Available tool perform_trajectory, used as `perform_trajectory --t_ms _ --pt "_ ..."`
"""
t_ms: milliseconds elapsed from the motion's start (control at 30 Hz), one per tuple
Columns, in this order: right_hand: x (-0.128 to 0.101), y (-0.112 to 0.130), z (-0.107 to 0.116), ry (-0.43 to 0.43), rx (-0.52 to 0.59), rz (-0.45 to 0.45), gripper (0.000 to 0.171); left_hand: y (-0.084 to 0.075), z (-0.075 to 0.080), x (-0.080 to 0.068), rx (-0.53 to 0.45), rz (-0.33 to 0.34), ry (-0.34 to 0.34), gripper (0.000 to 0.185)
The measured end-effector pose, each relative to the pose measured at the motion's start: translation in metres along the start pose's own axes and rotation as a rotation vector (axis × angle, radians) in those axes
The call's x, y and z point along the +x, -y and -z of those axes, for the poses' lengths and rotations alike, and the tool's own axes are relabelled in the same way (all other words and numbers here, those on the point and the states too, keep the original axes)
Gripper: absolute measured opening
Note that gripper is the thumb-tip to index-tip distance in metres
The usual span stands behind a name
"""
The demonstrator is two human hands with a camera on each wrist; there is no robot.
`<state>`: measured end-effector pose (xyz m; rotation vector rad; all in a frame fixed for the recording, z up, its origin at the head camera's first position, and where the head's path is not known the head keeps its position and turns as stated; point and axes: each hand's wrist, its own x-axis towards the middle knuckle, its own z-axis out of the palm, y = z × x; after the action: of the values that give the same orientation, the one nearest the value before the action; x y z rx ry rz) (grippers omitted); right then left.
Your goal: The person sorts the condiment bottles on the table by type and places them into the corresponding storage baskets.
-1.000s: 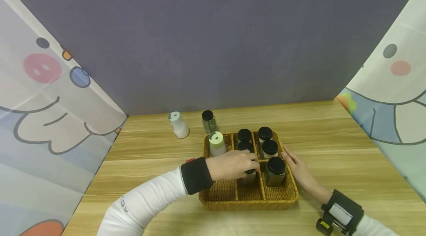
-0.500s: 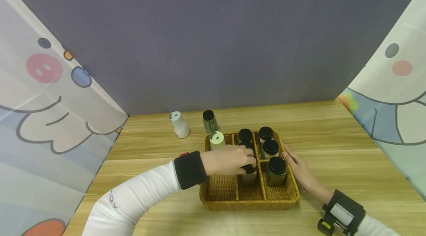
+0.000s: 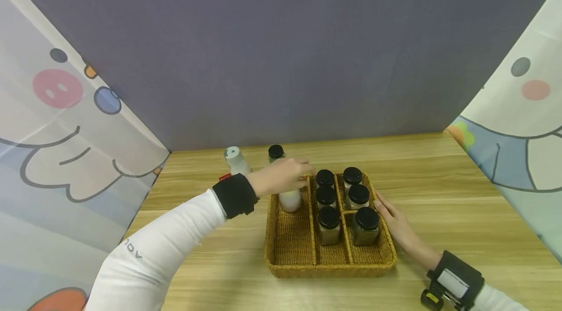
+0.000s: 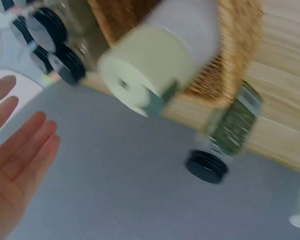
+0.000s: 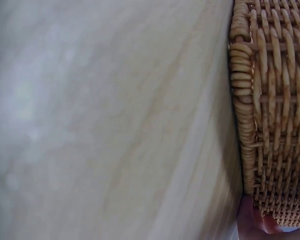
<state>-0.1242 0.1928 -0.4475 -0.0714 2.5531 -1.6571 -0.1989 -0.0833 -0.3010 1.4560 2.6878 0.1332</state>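
Note:
My left hand (image 3: 281,177) hovers over the back left of a wicker basket (image 3: 331,268), fingers extended and holding nothing. Beneath it, partly hidden, a white bottle (image 3: 291,202) stands in the left compartment; its pale green cap (image 4: 140,70) shows in the left wrist view. Three black-lidded jars, the front one (image 3: 329,228) included, line the middle column. The right column holds a front jar (image 3: 366,230) and two behind the divider. My right hand (image 3: 400,230) rests against the basket's right side, its fingers looking straight; the right wrist view shows only part of them.
Behind the basket on the wooden table (image 3: 439,194) stands a black-lidded jar of green herbs (image 4: 235,122). Left of it is another white bottle (image 3: 234,159), partly covered by my left arm. A grey wall (image 3: 281,57) borders the table's back.
My left hand has let go of the front jar in the middle column and moved back and left, above the white bottle. My right hand stays at the basket's side.

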Motion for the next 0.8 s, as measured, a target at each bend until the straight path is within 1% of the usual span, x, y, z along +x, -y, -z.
perform_trajectory --t_ms 133,267,333,567,800 --pt "-0.001 0.001 0.001 0.0 -0.007 -0.002 0.058 0.021 0.002 0.002 0.015 0.078 -0.041 0.029" --pt "-0.001 0.0 0.001 0.0 -0.015 -0.006 0.058 0.039 0.002 0.004 0.054 0.175 -0.053 0.03" --pt "-0.001 0.0 0.001 0.0 -0.017 -0.008 0.058 0.047 0.001 0.005 0.055 0.215 -0.054 0.03" --pt "-0.001 0.0 0.001 -0.001 -0.02 -0.017 0.059 0.07 -0.005 0.012 0.023 0.287 -0.06 0.033" --pt "-0.001 0.001 0.0 -0.007 -0.027 -0.02 0.059 0.081 -0.012 0.015 -0.019 0.334 -0.086 0.034"
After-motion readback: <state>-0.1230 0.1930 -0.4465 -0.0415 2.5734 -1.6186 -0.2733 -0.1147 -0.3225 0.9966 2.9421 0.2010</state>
